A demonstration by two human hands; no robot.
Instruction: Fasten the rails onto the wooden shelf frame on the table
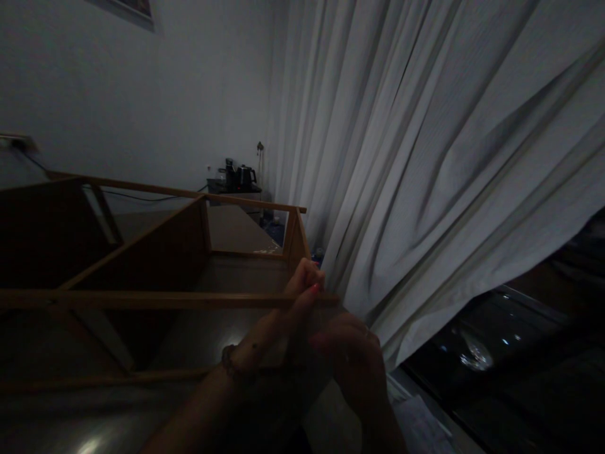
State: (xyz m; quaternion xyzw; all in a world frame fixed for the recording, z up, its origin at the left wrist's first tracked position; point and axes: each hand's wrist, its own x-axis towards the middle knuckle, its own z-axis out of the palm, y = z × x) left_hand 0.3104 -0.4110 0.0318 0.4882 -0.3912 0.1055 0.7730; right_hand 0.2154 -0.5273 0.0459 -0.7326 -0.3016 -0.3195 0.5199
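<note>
A wooden frame with dark panels [155,299] lies across the left half of the head view, its rails crossing in front of me. My left hand [302,284], with a bracelet on its wrist, is at the right end of the near rail. Its fingers are curled closed beside the end panel, the thumb pressed in; what they grip, if anything, is hidden. Lower and to the right, my right hand [354,347] is close to the rail's end. Motion and dim light smear its fingers, so I cannot make out whether it holds anything.
Long pale curtains [401,157] hang along the right. A black kettle [246,174] stands on a small cabinet [236,197] in the far corner. Dark glass [491,347] with reflections shows at lower right, beside papers [420,422]. A cable [146,198] runs along the wall.
</note>
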